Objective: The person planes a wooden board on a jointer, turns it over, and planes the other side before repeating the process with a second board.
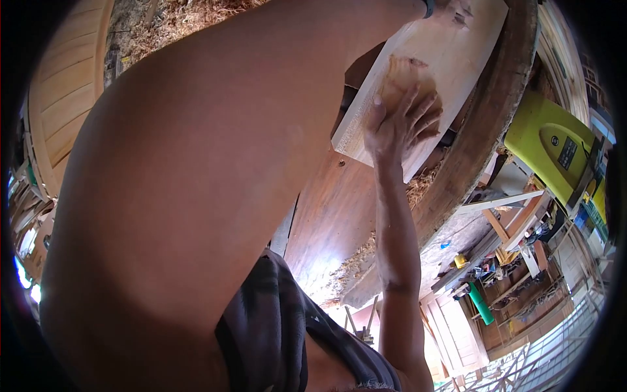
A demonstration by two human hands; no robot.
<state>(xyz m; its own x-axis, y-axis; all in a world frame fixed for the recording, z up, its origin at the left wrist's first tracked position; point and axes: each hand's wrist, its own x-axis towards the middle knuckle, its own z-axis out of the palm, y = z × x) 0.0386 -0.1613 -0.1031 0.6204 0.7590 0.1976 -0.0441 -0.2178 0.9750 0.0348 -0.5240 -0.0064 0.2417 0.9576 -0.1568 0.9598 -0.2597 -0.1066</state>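
A pale wooden board (450,59) lies at a slant on the workbench. My right hand (398,127) rests flat on its near part, fingers spread and thumb apart, beside a brown patch in the grain. Nothing is held in it. My left arm crosses the view from lower left, a dark band at its wrist. At the top edge, my left hand (444,8) is by the board's far part; the frame cuts most of it off, so its fingers cannot be made out.
A reddish-brown plank (336,202) and a curved, rough-edged slab (486,124) border the board. Wood shavings (176,26) lie at top left. Panelled wood (68,78) stands left; a yellow-green plastic object (548,144) is right. Tools and timber clutter the lower right.
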